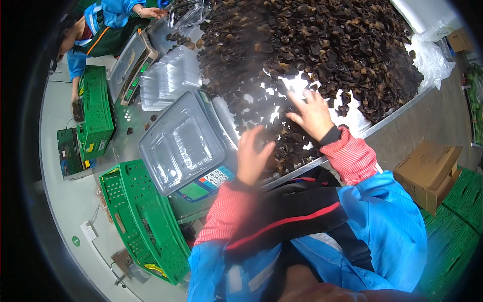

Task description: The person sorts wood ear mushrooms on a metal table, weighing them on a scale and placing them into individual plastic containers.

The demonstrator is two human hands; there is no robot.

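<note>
A large heap of dark wood ear mushrooms [320,45] covers the metal table [226,109], thinning out towards me. Over the thin part, my right hand [311,115] reaches with its fingers spread and nothing visible in it. My left hand [252,156], slightly blurred, is at the near side of the loose mushrooms, thumb apart from the fingers; it also appears to hold nothing. Left of that hand stands a digital weighing scale [205,188] with a keypad and a green display. A clear plastic tray [188,145] lies on its platform.
Stacked clear trays [171,79] stand beyond the scale, near a second scale [130,68]. Green crates [147,219] sit at lower left. At upper left, a co-worker [109,22] reaches into another green crate [94,113]. A cardboard box [426,170] rests on green crates at right.
</note>
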